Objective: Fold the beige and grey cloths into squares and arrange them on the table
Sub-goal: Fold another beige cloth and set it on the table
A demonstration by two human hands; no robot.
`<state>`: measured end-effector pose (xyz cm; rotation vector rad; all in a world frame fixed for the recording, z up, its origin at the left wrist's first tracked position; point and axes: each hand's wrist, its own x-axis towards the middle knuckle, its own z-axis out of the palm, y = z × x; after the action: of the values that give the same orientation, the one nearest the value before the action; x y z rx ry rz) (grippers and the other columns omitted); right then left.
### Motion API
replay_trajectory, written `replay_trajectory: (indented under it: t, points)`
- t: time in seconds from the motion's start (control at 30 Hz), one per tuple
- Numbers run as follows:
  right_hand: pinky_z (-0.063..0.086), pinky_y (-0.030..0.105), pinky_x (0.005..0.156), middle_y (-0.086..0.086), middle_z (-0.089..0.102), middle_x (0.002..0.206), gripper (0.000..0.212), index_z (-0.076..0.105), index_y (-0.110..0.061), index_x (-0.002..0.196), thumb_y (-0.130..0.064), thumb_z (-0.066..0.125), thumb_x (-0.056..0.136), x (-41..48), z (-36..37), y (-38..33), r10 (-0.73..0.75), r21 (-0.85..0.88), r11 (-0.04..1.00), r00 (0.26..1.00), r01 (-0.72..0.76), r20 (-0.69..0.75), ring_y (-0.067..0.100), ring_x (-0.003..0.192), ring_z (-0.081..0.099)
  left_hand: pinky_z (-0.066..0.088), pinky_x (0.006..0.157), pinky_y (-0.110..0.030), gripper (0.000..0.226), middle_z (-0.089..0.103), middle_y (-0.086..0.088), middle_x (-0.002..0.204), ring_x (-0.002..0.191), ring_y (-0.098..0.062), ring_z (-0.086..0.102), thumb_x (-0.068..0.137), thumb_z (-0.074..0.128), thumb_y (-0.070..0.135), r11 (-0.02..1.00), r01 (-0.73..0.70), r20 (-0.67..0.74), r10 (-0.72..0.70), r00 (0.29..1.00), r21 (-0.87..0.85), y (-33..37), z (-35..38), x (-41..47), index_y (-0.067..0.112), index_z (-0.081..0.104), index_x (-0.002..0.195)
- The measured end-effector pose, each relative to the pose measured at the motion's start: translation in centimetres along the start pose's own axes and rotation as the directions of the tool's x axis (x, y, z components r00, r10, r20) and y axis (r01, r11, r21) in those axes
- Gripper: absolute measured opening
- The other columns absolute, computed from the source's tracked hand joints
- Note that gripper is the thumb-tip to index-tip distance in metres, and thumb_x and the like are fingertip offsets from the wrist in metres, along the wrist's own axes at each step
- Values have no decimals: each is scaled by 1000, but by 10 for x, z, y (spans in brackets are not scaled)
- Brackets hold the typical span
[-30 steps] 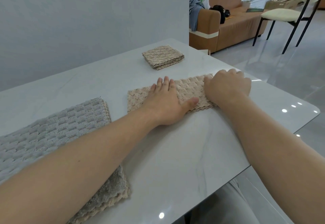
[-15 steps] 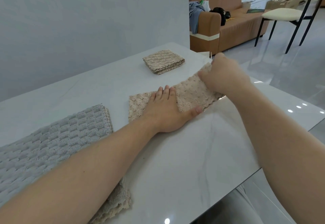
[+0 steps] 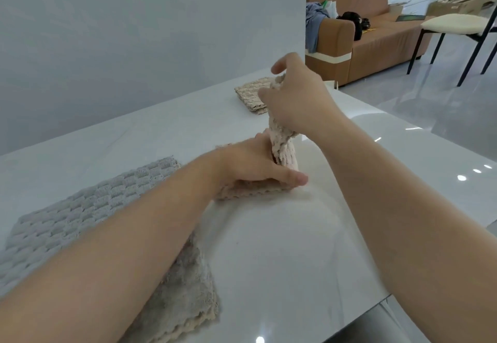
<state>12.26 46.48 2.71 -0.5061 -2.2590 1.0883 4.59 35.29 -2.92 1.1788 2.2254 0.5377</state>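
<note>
A beige cloth (image 3: 283, 151) lies near the middle of a white worktop (image 3: 269, 256), partly folded. Its left part rests flat on the worktop, and its right end is lifted upright. The left hand (image 3: 255, 166) presses down flat on the flat part, fingers together and thumb stretched toward the right along the near edge. The right hand (image 3: 293, 100) is above it, closed on the raised end of the beige cloth (the fingers curl round the top of the fabric, with one finger sticking out to the left).

Farther away on the worktop, just behind the right hand and partly hidden by it, sits a folded beige square (image 3: 248, 92). On the near left, a grey cloth (image 3: 88, 205) is spread open under the left forearm, with a beige layer showing beneath its near edge.

A plain pale wall rises behind the worktop on the left. To the far right, across a shiny floor, stand a brown sofa (image 3: 376, 33) with clothes and a dark object on it, and a chair (image 3: 457, 25) with a cream seat and black legs.
</note>
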Motion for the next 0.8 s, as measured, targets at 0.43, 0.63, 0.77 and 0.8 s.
replay_trajectory:
  t: [0.43, 0.63, 0.77, 0.8]
  points:
    - [38, 19, 59, -16, 54, 82, 63, 40, -31, 139, -21, 69, 84, -22, 54, 9, -84, 139, 989, 978, 57, 192, 1, 72, 57, 61, 73, -32, 23, 75, -18, 98, 81, -26, 73, 102, 53, 11, 741, 44, -253, -284, 925, -670, -47, -62, -37, 0, 62, 121]
    - [49, 24, 65, -8, 66, 68, 74, 30, -37, 150, -22, 67, 88, -23, 50, 12, -133, 268, 962, 946, 51, 297, 2, 60, 63, 60, 87, -45, 82, 67, -12, 91, 85, -31, 71, 89, 42, 79, 624, 112, -47, -232, 972, -773, -24, -60, -35, 5, 67, 117]
    - [47, 31, 59, 4, 74, 75, 52, 42, -37, 143, -21, 49, 94, -14, 39, 17, 7, 473, 873, 974, -116, 225, 15, 61, 62, 55, 96, -45, 67, 76, -9, 107, 99, -28, 73, 90, 52, 73, 662, 145, -36, -252, 967, -735, -17, -56, -30, 15, 68, 118]
    - [45, 31, 58, 4, 74, 73, 44, 50, -34, 136, -19, 46, 94, -11, 37, 21, 63, 489, 863, 987, -128, 146, 15, 60, 60, 52, 100, -46, 62, 74, -14, 115, 105, -30, 72, 88, 64, 61, 652, 165, -22, -269, 963, -740, -18, -54, -30, 12, 65, 126]
